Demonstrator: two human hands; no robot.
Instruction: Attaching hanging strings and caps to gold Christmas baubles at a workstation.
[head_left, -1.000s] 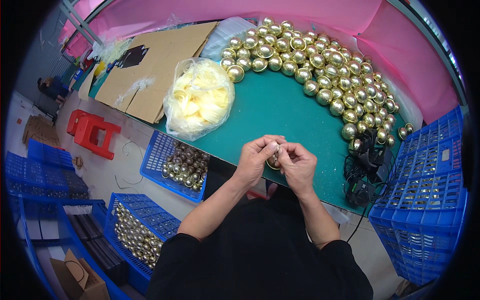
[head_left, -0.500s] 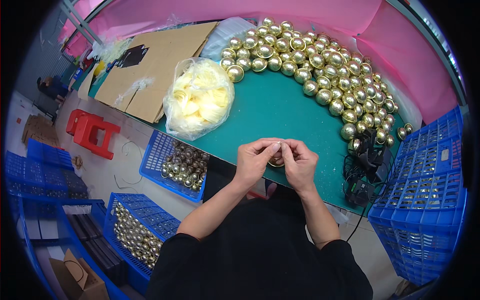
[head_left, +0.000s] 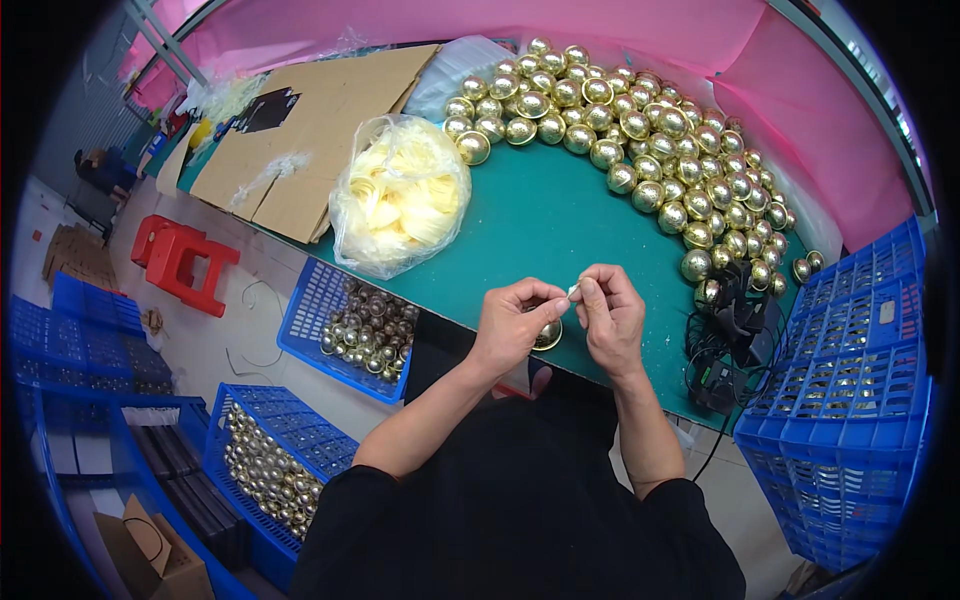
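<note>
My left hand [head_left: 512, 325] holds a gold ball [head_left: 548, 335] against its palm, just above the near edge of the green table [head_left: 540, 225]. My right hand [head_left: 607, 318] pinches a small pale loop piece [head_left: 574, 290] between thumb and forefinger; the two hands' fingertips meet there, right over the ball. A heap of several gold balls [head_left: 640, 140] curves along the far and right side of the table. A clear bag of pale yellow loops [head_left: 400, 195] lies to the left of my hands.
Flat cardboard [head_left: 310, 130] covers the table's left end. Blue crates with gold balls sit on the floor at left [head_left: 345, 320] and lower left [head_left: 265, 460]. Stacked blue crates [head_left: 850, 400] stand at right. Black cables and a device [head_left: 725, 350] lie by the table's right edge. A red stool [head_left: 180, 260] stands on the floor.
My hands have stayed in place at the table edge; the fingers shifted slightly, and the pale piece now shows pinched between the fingertips.
</note>
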